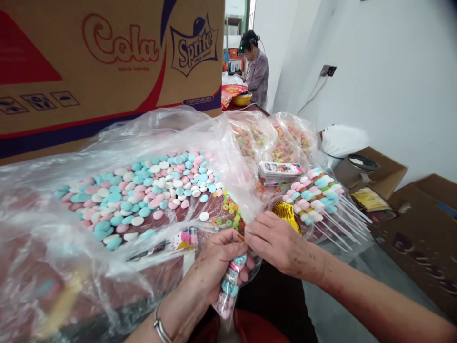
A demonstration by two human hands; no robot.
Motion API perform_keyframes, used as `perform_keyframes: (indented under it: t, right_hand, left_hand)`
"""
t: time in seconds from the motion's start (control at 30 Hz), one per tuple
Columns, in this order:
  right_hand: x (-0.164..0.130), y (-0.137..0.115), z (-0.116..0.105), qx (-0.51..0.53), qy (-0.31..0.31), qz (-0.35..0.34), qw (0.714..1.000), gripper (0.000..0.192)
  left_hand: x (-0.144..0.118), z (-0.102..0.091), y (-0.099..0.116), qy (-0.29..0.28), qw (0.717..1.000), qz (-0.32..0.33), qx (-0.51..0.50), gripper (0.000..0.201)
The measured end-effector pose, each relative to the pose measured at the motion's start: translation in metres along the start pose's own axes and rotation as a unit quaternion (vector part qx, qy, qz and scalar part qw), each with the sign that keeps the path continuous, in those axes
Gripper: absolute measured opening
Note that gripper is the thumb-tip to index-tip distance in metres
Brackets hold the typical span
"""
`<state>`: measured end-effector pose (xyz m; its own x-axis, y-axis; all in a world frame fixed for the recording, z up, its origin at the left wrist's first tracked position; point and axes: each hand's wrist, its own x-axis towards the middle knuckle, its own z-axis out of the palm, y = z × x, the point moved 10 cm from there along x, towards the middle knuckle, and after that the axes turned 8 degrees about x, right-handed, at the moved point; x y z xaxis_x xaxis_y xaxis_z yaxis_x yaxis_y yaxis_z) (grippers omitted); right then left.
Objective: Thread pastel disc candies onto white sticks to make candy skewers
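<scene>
Candy skewer in its clear wrapper, pink and blue discs stacked in a row, sits tilted inside the curled fingers; its top end pokes out just between both sets of fingertips, pinched there.

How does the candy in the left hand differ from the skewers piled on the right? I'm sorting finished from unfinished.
The candy stick in the left hand sits inside a clear wrapper; the piled skewers lie bare. It is single and gripped; they rest loose. Both carry pink, blue and white pieces.
</scene>
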<state>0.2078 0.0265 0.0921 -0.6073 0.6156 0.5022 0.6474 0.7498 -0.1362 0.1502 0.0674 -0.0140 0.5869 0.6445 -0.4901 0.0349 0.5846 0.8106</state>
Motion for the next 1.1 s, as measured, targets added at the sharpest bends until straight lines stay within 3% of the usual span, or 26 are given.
perform_keyframes:
  t: [0.2,0.3,0.4,0.47,0.53,0.63,0.77,0.8,0.83,0.9,0.97,1.03,1.1]
  right_hand:
    - [0.003,-0.024,-0.004,0.043,-0.082,-0.107,0.99,0.023]
    - [0.006,-0.032,-0.005,0.057,-0.117,-0.11,0.985,0.022]
    - [0.009,-0.038,-0.003,0.032,-0.124,-0.093,0.987,0.024]
    - [0.01,-0.037,0.002,-0.022,-0.113,-0.066,0.991,0.023]
    - [0.014,-0.03,0.005,-0.087,-0.078,-0.021,0.993,0.024]
    - [0.026,-0.008,-0.005,-0.139,0.019,0.075,0.987,0.026]
    - [0.042,0.024,-0.033,-0.095,0.179,0.175,0.963,0.027]
    - [0.045,0.028,-0.038,-0.061,0.213,0.187,0.957,0.025]
    - [0.048,0.029,-0.042,-0.023,0.241,0.194,0.951,0.022]
    - [0.053,0.025,-0.045,0.056,0.275,0.193,0.94,0.018]
    - [0.057,0.013,-0.039,0.133,0.276,0.181,0.934,0.016]
    - [0.06,0.003,-0.029,0.208,0.261,0.172,0.927,0.016]
    - [0.059,0.003,-0.019,0.264,0.25,0.185,0.913,0.016]
  left_hand:
    - [-0.007,0.01,-0.008,-0.114,0.985,-0.052,0.119,0.009]
    - [-0.01,0.012,-0.014,-0.158,0.974,-0.083,0.141,0.008]
    - [-0.013,0.011,-0.007,-0.158,0.968,-0.074,0.179,0.007]
    - [-0.013,0.006,0.01,-0.103,0.963,-0.017,0.25,0.009]
    - [-0.016,-0.003,0.044,0.017,0.932,0.111,0.345,0.011]
    - [-0.042,-0.007,0.085,0.189,0.847,0.291,0.403,0.011]
    - [-0.091,0.003,0.101,0.283,0.725,0.49,0.392,0.021]
    - [-0.094,0.002,0.098,0.277,0.727,0.495,0.388,0.014]
    - [-0.088,-0.002,0.093,0.26,0.758,0.464,0.379,0.005]
    - [-0.065,-0.018,0.075,0.205,0.866,0.344,0.301,0.029]
    - [-0.048,-0.034,0.059,0.151,0.954,0.226,0.129,0.048]
    - [-0.049,-0.048,0.064,0.135,0.968,0.205,-0.051,0.048]
    - [-0.065,-0.056,0.093,0.116,0.945,0.288,-0.108,0.049]
